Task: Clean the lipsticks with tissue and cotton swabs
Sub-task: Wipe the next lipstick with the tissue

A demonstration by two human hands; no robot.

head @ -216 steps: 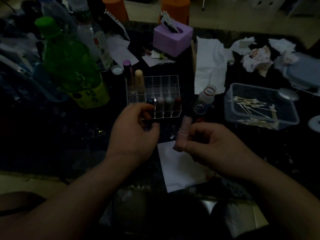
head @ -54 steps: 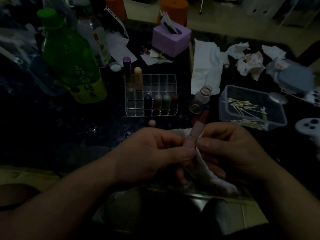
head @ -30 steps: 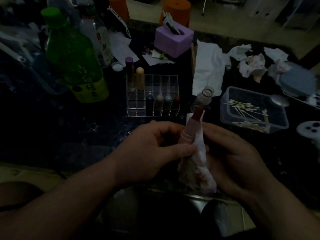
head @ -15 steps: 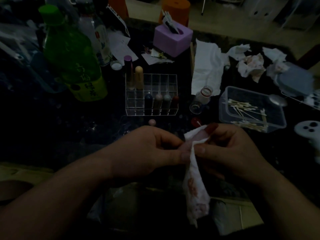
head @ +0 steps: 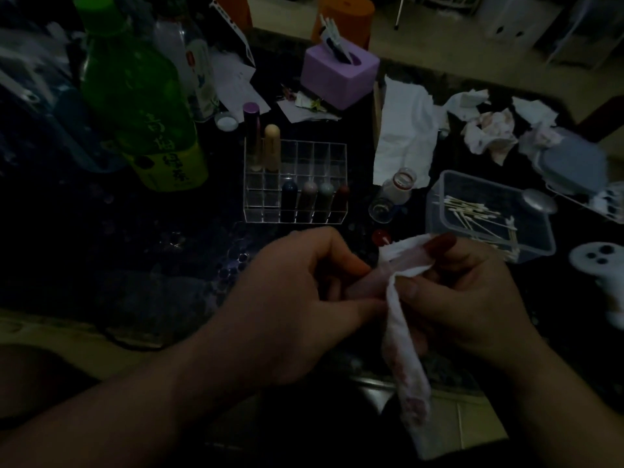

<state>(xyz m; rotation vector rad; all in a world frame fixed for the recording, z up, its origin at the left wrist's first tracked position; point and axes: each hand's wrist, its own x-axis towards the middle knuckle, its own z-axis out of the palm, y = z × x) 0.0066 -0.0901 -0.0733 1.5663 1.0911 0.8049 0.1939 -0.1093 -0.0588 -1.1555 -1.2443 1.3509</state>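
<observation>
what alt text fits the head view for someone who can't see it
In dim light, two bare hands work over a cluttered dark table: the left hand holds a pink lipstick while the right hand holds a red-stained tissue wrapped around it. Behind stand a clear organiser with more lipsticks, a tub of cotton swabs and a green bottle.

pink lipstick (head: 407,261), red tip out, stained tissue (head: 401,359) wrapped round
</observation>
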